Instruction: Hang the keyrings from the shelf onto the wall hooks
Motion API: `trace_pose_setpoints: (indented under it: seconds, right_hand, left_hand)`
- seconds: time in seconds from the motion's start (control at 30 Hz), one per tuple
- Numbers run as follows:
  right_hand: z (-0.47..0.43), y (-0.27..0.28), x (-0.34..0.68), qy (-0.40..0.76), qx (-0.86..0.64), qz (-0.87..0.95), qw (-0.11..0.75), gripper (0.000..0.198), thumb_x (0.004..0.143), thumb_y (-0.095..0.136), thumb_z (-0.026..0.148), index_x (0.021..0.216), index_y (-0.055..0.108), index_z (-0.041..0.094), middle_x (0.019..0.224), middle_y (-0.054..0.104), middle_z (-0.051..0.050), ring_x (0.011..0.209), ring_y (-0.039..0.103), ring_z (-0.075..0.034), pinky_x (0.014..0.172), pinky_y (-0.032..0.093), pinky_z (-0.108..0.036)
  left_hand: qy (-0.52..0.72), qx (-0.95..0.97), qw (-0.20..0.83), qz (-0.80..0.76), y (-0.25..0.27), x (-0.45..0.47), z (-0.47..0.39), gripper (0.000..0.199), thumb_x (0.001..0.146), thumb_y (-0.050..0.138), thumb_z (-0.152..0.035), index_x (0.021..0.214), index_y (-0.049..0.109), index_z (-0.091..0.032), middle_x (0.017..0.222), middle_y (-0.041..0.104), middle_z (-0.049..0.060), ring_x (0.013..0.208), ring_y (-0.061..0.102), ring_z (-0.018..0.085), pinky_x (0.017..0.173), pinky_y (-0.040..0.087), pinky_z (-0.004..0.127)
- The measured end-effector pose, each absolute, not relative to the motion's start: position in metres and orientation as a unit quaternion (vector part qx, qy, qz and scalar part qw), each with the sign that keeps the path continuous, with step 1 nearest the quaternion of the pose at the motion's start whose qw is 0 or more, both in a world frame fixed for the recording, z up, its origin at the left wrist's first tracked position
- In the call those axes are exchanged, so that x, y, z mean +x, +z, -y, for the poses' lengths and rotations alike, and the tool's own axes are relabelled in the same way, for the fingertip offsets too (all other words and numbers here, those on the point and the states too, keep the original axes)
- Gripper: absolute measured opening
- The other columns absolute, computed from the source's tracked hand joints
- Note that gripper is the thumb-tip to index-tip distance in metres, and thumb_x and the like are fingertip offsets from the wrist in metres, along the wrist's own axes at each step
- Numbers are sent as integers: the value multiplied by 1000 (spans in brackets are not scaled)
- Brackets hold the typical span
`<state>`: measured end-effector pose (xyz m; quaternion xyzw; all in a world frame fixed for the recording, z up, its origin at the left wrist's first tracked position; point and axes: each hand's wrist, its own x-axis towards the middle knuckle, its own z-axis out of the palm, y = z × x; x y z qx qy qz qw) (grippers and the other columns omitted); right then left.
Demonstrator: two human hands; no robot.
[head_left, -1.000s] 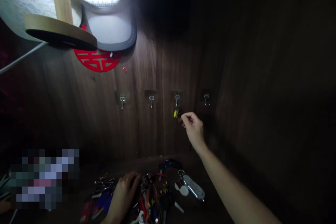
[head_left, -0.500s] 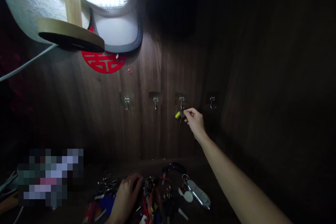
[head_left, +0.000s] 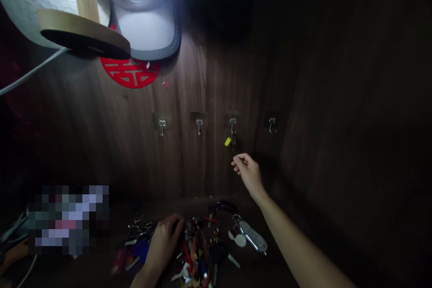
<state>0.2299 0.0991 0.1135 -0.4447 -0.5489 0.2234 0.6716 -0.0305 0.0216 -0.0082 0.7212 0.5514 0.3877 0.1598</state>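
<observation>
A small key bunch with a yellow tag (head_left: 228, 141) hangs from the third wall hook (head_left: 232, 122). Just below it is my right hand (head_left: 248, 172), apart from the keys, thumb and fingers curled together with nothing visible in them. My left hand (head_left: 165, 236) rests on the surface between key bunches, thumb apart from the fingers; its fingertips are partly hidden. Right of it lies a heap of keys with straps (head_left: 197, 252). Keys with a blue piece (head_left: 140, 249) lie to its left. Further right is a silver-grey key fob (head_left: 253, 237) with round white tags (head_left: 240, 240).
Three other metal hooks, the left (head_left: 162, 126), second (head_left: 199, 126) and far right (head_left: 272, 124), hold nothing. Above left are a bright lamp with a wooden base (head_left: 84, 31), a grey-white cap (head_left: 146, 31) and a red cut-out ornament (head_left: 131, 74). A white cable (head_left: 33, 74) runs left.
My right hand has let go of the yellow-tagged keys and moved down away from them; they now hang on the hook. The left hand stays in place. The view has shifted slightly.
</observation>
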Motion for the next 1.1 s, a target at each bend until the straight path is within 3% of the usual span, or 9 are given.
trace_pose_setpoints:
  seconds: [0.23,0.43,0.6,0.8,0.93,1.1]
  right_hand:
    - [-56,59,208,228,-446,633,590,28,80,53,46,72,56,20,62,59,0,56,55,-14,51,43,-23]
    - [-17,14,186,112,-463,741,474,17,87,45,25,77,58,22,67,59,2,59,56,-13,53,43,-22]
    - [0,-3,175,42,-415,807,418,22,86,45,14,97,60,25,89,64,-3,86,59,-19,76,47,-32]
    - [11,3,172,36,-376,859,344,33,88,49,19,118,55,32,105,63,-3,99,56,-21,85,45,-38]
    - [16,10,172,38,-345,891,292,28,89,51,25,113,59,34,114,61,-1,105,53,-21,89,42,-40]
    - [13,7,171,32,-354,888,290,20,91,47,25,87,66,26,102,64,-2,98,55,-19,85,42,-38]
  left_hand:
    - [382,722,157,-556,-5,-31,-19,25,88,42,-36,81,63,-24,83,72,2,81,66,20,74,45,28]
    - [399,706,161,-562,-7,-33,-18,23,87,42,-36,83,61,-23,82,70,2,82,66,20,74,46,29]
    - [465,659,176,-564,-8,-36,-18,24,86,39,-32,92,60,-22,83,69,1,77,66,19,73,49,29]
    - [506,619,137,-585,-8,-45,-17,27,84,36,-25,95,60,-19,88,69,4,78,67,18,73,51,30]
    - [487,627,102,-599,-5,-57,-17,31,83,32,-21,97,59,-18,89,69,4,81,66,18,74,51,29]
    - [449,646,103,-609,-1,-77,-18,25,82,39,-26,88,62,-21,84,70,2,77,67,18,71,50,28]
